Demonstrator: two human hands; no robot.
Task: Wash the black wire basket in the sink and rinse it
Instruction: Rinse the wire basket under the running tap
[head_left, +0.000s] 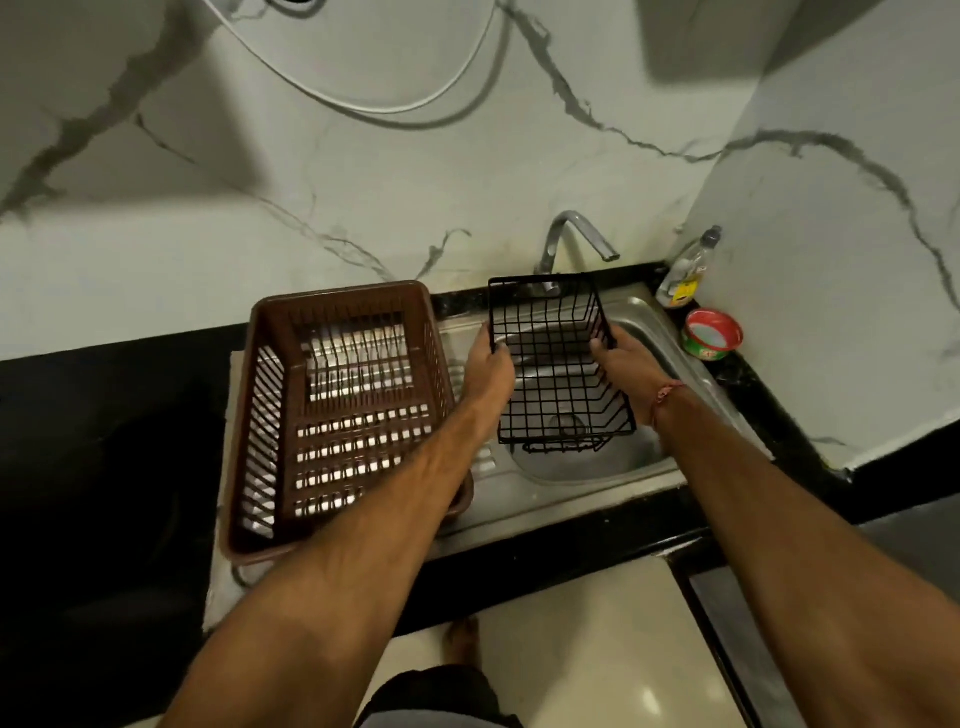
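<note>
Two hands: both grip the basket (558, 364), one on each long side.
Basket: black wire, rectangular, held above the sink (644, 322) bowl, its open top facing the camera; the far end sits just below the tap (576, 236) spout, the near end over the drain (569, 428).
Left hand (491, 371): on the left rim of the basket; fingers (498, 351) curled over the top wire and clamped on it.
Right hand (626, 371): on the right rim; thumb (597, 345) hooked inside the wire, the other fingers wrapped round the outside and clamped on it.
Right wrist: a red thread band (667, 395) is tied round it.
Sink: stainless steel, set into the black counter (104, 415); water flow cannot be told.
Tap: chrome, bent spout, mounted behind the bowl against the marble wall (311, 208).
Crate (337, 410): brown plastic, slotted, resting on the drainboard just left of the bowl, beside the left forearm.
Bottle (688, 270): clear with a yellow label, standing in the counter corner right of the tap.
Tub (711, 335): round, red and green, open, on the counter near the bottle, just right of the sink.
Floor (571, 649): pale tiles below the counter edge; a bare foot (462, 639) stands on them.
</note>
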